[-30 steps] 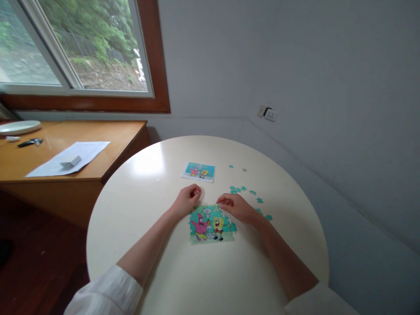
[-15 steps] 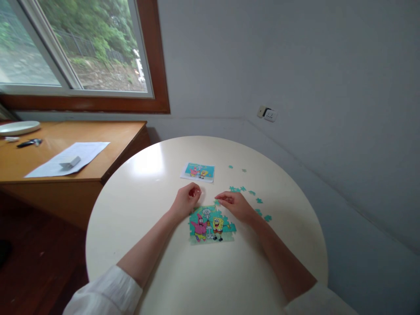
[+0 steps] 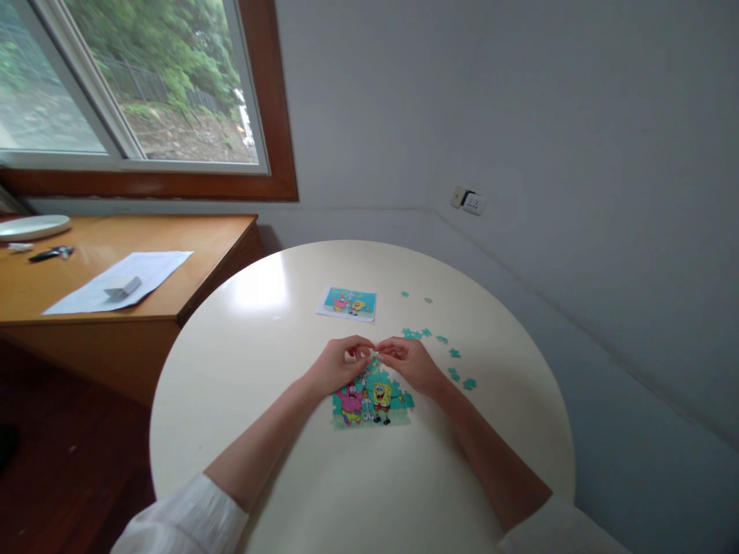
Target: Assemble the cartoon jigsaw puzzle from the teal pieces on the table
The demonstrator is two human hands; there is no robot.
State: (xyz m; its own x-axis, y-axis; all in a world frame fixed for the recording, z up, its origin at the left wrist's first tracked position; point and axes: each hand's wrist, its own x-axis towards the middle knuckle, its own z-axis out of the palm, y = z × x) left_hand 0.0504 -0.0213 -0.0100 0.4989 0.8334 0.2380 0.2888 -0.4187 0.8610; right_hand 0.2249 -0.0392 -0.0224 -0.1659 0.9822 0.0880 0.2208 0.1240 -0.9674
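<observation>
A partly joined cartoon jigsaw (image 3: pixel 374 398) lies flat on the round cream table (image 3: pixel 277 369). My left hand (image 3: pixel 338 363) and my right hand (image 3: pixel 409 362) meet fingertip to fingertip over the jigsaw's top edge. Both hands have their fingers curled into a pinch, and a small piece seems to sit between them, too tiny to name. Several loose teal pieces (image 3: pixel 439 354) lie scattered to the right of my right hand. A small reference picture (image 3: pixel 346 302) of the same cartoon rests farther back on the table.
A wooden desk (image 3: pixel 115 300) stands at the left under a window, bearing white paper (image 3: pixel 118 281), a white plate (image 3: pixel 31 227) and small tools. A grey wall with a socket (image 3: pixel 470 201) runs behind and to the right.
My left hand has slid right and my right hand a little left, so their fingertips now touch above the jigsaw's top edge. Before, they were apart.
</observation>
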